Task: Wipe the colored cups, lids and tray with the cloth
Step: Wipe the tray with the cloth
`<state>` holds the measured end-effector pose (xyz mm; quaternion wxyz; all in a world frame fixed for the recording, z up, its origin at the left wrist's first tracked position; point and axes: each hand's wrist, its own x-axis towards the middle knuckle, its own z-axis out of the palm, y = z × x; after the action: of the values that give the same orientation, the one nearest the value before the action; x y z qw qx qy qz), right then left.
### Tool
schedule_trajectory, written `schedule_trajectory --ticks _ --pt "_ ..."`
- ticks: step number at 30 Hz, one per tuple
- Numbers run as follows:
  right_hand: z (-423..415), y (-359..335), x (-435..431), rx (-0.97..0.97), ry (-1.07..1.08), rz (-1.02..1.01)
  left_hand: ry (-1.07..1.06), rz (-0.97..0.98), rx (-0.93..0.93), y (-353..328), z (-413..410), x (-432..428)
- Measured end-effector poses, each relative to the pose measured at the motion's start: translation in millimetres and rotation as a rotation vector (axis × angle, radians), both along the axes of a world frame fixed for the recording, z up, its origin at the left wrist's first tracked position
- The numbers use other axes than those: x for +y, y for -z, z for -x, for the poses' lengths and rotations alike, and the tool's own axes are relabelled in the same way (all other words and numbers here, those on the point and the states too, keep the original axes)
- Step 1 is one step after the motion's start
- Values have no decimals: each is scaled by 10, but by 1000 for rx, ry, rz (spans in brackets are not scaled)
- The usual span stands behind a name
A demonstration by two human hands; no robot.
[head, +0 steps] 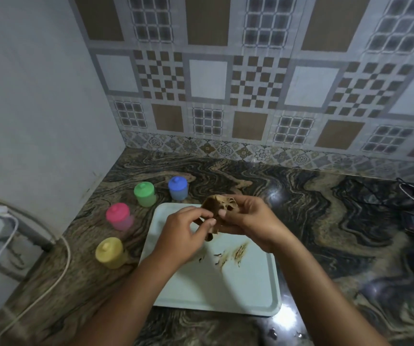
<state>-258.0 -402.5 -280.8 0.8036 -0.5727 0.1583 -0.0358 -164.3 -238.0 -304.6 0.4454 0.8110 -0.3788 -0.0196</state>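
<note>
I see the brown cloth (219, 204) bunched into a wad with no clear long axis. The left hand (188, 233) and right hand (248, 221) pinch it with curled fingers above the far end of the pale tray (226, 288). The tray's long axis runs near to far, and brown smears streak it. To its left stand the lidded blue cup (178, 189), green cup (145, 194), pink cup (119, 217) and yellow cup (110, 253), their contents hidden.

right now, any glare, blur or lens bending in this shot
Head view: white glare on the glossy counter, past the right hand and off the near right corner of the tray; left hand, cloth and pink cup look slightly motion-smeared; the wide-angle lens bows the wall tiles.
</note>
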Motion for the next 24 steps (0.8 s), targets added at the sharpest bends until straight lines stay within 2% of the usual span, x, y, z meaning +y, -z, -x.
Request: schedule_trajectory --ticks 3,7,10,12,17,19,24 --pt "51 -59 36 24 1 116 -17 36 73 -62 63 30" --pt "93 -112 30 52 -49 258 -36 155 576 -196 90 101" --pt "118 -108 76 30 20 352 -26 315 988 -286 84 182" --pt "157 -103 140 -38 59 466 -8 386 1141 -320 85 209" --pt "191 -89 237 -217 24 848 37 492 1331 -297 56 261" --pt "170 -67 244 -281 -3 934 35 505 1363 -287 44 283" --pt "145 -34 212 -203 -30 731 -22 538 1379 -258 39 333"
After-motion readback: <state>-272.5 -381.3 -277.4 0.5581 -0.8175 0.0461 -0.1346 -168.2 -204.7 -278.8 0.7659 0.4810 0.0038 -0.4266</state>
